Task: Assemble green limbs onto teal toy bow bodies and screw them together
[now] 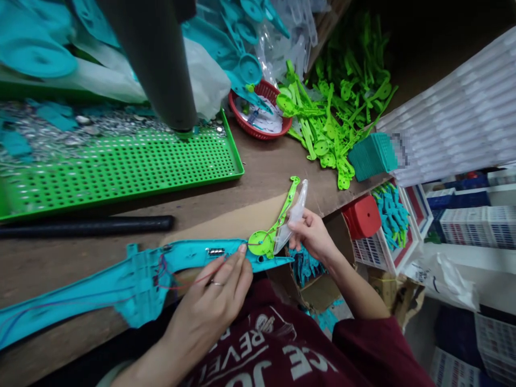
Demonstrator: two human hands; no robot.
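A long blue plastic shell (133, 279) lies open along the table's front edge, with thin red and blue wires and a small metal spring in it. My left hand (220, 293) is over its right part, fingers pinched together on a red wire near the shell's end. At that end a lime-green part with a round disc (261, 243) and a curved arm rests against the shell. My right hand (308, 231) grips a translucent white plastic piece (296, 215) between thumb and fingers, right beside the green arm.
A green perforated tray (161, 166) with metal bits stands at the back left, a black rod (88, 226) before it. Behind are a red basket (258, 131), a lime-green parts pile (330, 118) and teal pieces (373, 156). A cardboard box (322, 293) sits below the edge.
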